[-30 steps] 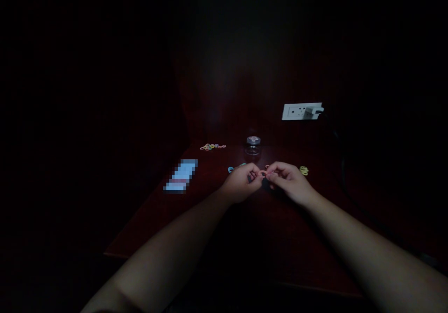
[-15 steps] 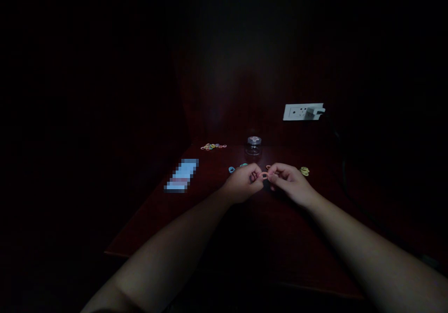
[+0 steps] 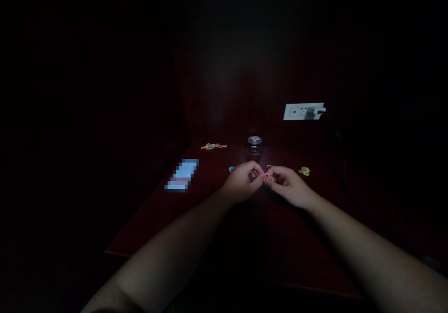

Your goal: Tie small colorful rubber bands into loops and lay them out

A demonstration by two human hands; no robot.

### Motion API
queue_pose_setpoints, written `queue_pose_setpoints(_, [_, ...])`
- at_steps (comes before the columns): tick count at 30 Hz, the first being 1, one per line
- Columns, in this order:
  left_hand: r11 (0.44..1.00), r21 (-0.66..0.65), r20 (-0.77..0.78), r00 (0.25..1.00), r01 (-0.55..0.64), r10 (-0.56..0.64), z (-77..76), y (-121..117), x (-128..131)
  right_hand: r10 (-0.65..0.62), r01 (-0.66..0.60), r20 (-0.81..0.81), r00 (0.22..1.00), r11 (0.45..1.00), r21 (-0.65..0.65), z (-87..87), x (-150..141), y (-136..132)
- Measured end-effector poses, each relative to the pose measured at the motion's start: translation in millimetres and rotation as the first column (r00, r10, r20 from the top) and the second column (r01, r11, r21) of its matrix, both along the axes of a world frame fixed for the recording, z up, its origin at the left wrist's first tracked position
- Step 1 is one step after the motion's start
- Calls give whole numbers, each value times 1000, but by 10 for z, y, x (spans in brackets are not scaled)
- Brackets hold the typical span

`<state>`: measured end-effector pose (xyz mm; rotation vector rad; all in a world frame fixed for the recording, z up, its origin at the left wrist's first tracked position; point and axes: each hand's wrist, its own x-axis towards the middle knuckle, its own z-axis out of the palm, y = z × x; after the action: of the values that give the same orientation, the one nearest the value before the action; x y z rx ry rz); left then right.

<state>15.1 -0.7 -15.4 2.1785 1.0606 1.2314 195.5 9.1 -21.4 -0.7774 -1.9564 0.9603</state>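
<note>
Between my two hands, above the table, is a small orange-pink hair tie (image 3: 267,177). My left hand (image 3: 244,182) pinches it from the left with thumb and forefinger. From the other side, the fingertips of my right hand (image 3: 293,188) are closed on the same band. Just behind the fingers lies another orange hair tie (image 3: 269,166), partly covered. A blue hair tie (image 3: 231,169) shows beyond my left hand, which hides what lies beside it. Several yellow hair ties (image 3: 304,170) are heaped past my right hand.
A clear lidded jar (image 3: 254,146) stands near the back of the dark red table (image 3: 147,224). To its left lies a loose pile of mixed-colour hair ties (image 3: 213,146). A blurred-out bright rectangle (image 3: 182,175) lies at left. A wall socket (image 3: 304,111) holds a plug with a dark cable.
The hands have drawn closer together, and the band between them has turned and looks less stretched out. My left hand now covers the green ties that showed behind it.
</note>
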Motion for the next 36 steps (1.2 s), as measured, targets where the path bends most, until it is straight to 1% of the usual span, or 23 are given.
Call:
queue_pose_setpoints(2, [1000, -3, 8, 1000, -2, 2, -7, 2, 5, -11, 11, -24, 1000, 1000, -5, -3, 0, 4])
queue_pose_setpoints(6, [1000, -15, -13, 1000, 8, -8, -8, 12, 8, -43, 38, -90, 995, 998, -54, -4, 24, 28])
queue_pose_setpoints(11, [999, -21, -77, 997, 25, -27, -9, 19, -3, -45, 37, -88, 995, 995, -89, 22, 36, 38])
queue_pose_setpoints(17, [999, -1, -116, 992, 50, -50, -28, 25, -10, -62, 56, -82, 995, 996, -71, 15, 77, 62])
queue_pose_setpoints(23, [998, -1, -128, 990, 64, -63, -31, 21, 9, 11, -19, -84, 996, 996, -92, 5, 69, 42])
queue_pose_setpoints(26, [997, 5, -124, 990, 72, -71, -54, 26, 12, -18, 13, -81, 997, 998, -63, 23, 67, 29])
queue_pose_setpoints(30, [999, 3, -118, 992, 53, -53, -70, 38, -1, -63, 60, -69, 996, 997, -41, 50, 73, 25])
queue_pose_setpoints(36, [1000, 12, -55, 998, 1, 0, -21, 17, -6, -78, 75, -52, 996, 996, -55, 43, 68, 39])
